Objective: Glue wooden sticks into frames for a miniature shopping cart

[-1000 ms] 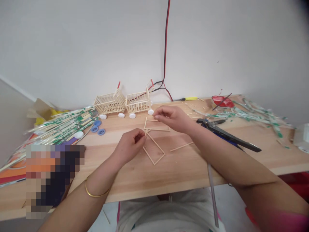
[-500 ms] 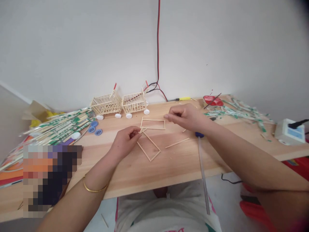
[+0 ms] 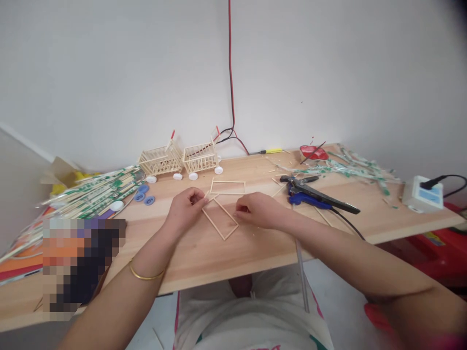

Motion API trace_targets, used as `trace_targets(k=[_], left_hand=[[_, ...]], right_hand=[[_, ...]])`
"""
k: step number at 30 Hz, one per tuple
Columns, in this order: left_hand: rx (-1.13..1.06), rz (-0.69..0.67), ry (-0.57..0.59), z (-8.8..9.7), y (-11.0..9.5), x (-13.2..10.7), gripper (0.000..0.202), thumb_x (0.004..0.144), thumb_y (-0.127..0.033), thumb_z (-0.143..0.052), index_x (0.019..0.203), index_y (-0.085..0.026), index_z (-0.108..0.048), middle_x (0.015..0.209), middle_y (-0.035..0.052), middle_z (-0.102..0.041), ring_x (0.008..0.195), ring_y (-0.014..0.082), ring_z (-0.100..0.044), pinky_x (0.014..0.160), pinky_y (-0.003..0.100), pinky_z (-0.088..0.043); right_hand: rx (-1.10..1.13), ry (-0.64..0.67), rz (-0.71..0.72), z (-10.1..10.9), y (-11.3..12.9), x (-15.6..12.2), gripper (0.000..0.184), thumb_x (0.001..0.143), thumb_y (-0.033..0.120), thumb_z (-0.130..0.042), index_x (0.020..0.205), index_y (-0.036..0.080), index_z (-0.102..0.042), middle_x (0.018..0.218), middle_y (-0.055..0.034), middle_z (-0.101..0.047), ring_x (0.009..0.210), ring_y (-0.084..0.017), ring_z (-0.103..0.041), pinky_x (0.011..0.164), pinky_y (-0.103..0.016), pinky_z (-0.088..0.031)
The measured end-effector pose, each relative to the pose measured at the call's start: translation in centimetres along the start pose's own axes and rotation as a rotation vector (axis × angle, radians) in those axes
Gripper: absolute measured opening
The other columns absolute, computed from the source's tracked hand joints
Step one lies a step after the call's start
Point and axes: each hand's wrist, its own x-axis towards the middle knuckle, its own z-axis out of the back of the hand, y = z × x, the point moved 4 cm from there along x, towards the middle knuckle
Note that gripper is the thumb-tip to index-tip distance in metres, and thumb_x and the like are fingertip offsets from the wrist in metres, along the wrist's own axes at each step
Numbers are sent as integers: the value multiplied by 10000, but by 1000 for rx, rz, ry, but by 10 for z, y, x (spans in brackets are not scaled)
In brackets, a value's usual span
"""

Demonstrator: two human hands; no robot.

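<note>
My left hand [image 3: 188, 206] is closed in a pinch at the upper left corner of a rectangular stick frame [image 3: 226, 210] lying on the table. A short stick end pokes up by its fingertips. My right hand [image 3: 257, 210] has curled fingers close to the frame's right corner; what they hold, if anything, is hidden. Just behind lies a second stick frame [image 3: 228, 193], also rectangular. To the right are black-handled cutting pliers [image 3: 324, 195] and a blue glue gun [image 3: 299, 198], a long translucent glue stick [image 3: 302, 279] reaching past the table edge.
Two small stick carts [image 3: 160, 160] with white wheels stand by the wall. Wrapped sticks [image 3: 105, 192] and blue caps [image 3: 139, 196] lie left. Torn wrappers [image 3: 368, 167], a red dish [image 3: 314, 152] and a white power box [image 3: 423, 194] are right. A yellow-handled tool [image 3: 273, 151] lies behind.
My right hand has come down and left, from beside the rear frame to the front frame's right corner, uncovering the pliers and glue gun. The loose stick at the right no longer shows.
</note>
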Motion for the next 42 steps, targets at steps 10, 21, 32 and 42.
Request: trace_targets(k=[10, 21, 32, 42], left_hand=[[-172, 177, -27, 12, 9, 5, 183, 661, -324, -636, 678, -141, -626, 527, -40, -521, 477, 75, -395, 493, 211, -309], [-168, 80, -12, 17, 0, 5, 187, 617, -316, -701, 692, -148, -670, 651, 13, -632, 580, 116, -534, 580, 241, -418], [-201, 30, 10, 2, -1, 1, 144, 644, -292, -683, 672, -152, -663, 782, 42, -686, 680, 138, -591, 652, 258, -438], [-225, -57, 50, 0, -1, 1, 192, 654, -281, -689, 754, -166, -571, 658, -29, -603, 557, 86, -507, 554, 207, -363]], right_hand=[[-22, 80, -175, -17, 18, 24, 175, 709, 320, -538, 716, 202, -668, 751, -55, -689, 675, -182, -589, 516, -249, -302], [127, -221, -45, 21, 16, 16, 92, 755, 244, -525, 725, 179, -581, 689, -13, -643, 599, -110, -519, 541, -211, -285], [121, -183, 28, 32, 16, 21, 91, 748, 224, -537, 702, 174, -598, 692, -14, -646, 591, -102, -502, 541, -210, -276], [230, -136, 84, 28, 7, 29, 103, 737, 226, -553, 801, 170, -612, 705, -2, -631, 594, -93, -497, 550, -198, -309]])
